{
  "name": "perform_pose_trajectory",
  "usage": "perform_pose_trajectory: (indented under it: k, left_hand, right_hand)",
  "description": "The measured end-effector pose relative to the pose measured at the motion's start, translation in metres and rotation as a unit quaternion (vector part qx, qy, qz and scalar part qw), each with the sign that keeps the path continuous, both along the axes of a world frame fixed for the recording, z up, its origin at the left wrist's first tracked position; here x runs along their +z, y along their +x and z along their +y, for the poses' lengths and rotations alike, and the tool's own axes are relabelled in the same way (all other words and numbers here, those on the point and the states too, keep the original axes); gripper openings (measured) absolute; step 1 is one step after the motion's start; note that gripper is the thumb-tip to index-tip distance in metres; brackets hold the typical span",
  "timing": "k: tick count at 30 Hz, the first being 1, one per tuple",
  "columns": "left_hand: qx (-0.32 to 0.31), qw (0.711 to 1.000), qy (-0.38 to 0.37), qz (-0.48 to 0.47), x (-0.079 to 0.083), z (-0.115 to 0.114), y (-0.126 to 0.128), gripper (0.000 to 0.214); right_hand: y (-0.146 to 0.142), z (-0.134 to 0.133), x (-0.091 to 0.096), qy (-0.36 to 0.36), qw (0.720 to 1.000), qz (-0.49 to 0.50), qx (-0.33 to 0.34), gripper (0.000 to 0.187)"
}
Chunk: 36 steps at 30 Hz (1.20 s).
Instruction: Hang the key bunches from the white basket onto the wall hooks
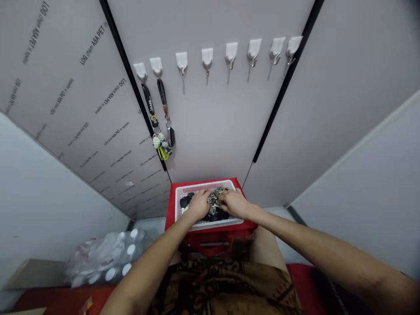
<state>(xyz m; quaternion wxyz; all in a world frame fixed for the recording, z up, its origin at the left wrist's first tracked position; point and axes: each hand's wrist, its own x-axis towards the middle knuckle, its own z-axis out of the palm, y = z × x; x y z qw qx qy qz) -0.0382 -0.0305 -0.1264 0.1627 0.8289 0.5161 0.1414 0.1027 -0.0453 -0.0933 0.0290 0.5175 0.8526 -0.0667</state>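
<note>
A white plastic basket [179, 205] holds a jumble of metal keys [214, 205] and dark key fobs [185, 200]. My left hand [198, 205] reaches into its middle, fingers curled in beside the keys; what they grip is hidden. On the right side of the basket, my right hand [236, 204] has its fingers closed at the metal keys. Above, on the wall, a black strap keychain [149, 103] with a yellow-green tag hangs from the leftmost hook. Beside it, a braided black strap with a car key fob [170, 136] hangs from the second hook.
The basket stands on a red box [169, 214] against the wall. Several white adhesive hooks [207, 57] run in a row across the wall panel, between black strips [278, 103]. Plastic-wrapped bottles [111, 258] lie at the lower left, near a grey-brown board [36, 273].
</note>
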Motion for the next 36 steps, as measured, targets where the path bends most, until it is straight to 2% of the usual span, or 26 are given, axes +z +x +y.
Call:
perform_pose_trajectory:
  k: [3,7,10,12,16,18,20,23,27,29,31,34,36]
  left_hand:
    - [0.008,0.999,0.007,0.036,0.0,0.004,-0.005,0.025]
    - [0.034,0.998,-0.048,0.035,0.004,0.008,-0.018,0.018]
    - [0.046,0.996,-0.072,-0.028,0.012,0.01,-0.027,0.012]
    - [0.062,0.987,-0.096,-0.116,0.02,0.011,-0.03,0.007]
    - [0.085,0.926,-0.195,-0.312,0.04,0.012,-0.028,0.004]
    - [0.08,0.895,-0.222,-0.379,0.049,0.011,-0.027,0.004]
    - [0.08,0.875,-0.229,-0.419,0.058,0.011,-0.028,0.005]
    - [0.084,0.856,-0.217,-0.462,0.069,0.011,-0.033,0.005]
    - [0.096,0.826,-0.187,-0.523,0.081,0.012,-0.038,0.006]
    - [0.094,0.806,-0.19,-0.552,0.086,0.013,-0.037,0.008]
    - [0.094,0.784,-0.197,-0.582,0.09,0.013,-0.034,0.01]
    - [0.11,0.739,-0.186,-0.638,0.096,0.016,-0.03,0.012]
    - [0.122,0.706,-0.176,-0.675,0.1,0.017,-0.029,0.014]
  right_hand:
    - [0.009,0.0,0.004,0.0,0.999,0.044,0.02,0.015]
    - [0.022,0.007,0.013,-0.018,0.996,0.085,0.007,0.024]
    - [0.024,0.014,0.02,-0.073,0.991,0.108,0.018,0.03]
    - [0.019,0.019,0.022,-0.059,0.988,0.145,0.013,0.028]
    - [-0.002,0.026,0.018,0.026,0.977,0.21,0.02,0.032]
    - [-0.013,0.027,0.011,0.006,0.97,0.236,0.052,0.031]
    - [-0.021,0.028,0.004,-0.049,0.956,0.281,0.066,0.023]
    - [-0.025,0.028,0.0,-0.111,0.917,0.383,0.034,0.017]
    - [-0.027,0.031,0.013,-0.126,0.852,0.507,-0.02,0.014]
    - [-0.031,0.032,0.021,-0.132,0.816,0.562,-0.024,0.01]
    - [-0.037,0.033,0.025,-0.152,0.793,0.59,-0.007,0.014]
    - [-0.051,0.033,0.027,-0.165,0.791,0.589,0.015,0.016]
    - [-0.059,0.033,0.027,-0.138,0.794,0.592,0.003,0.011]
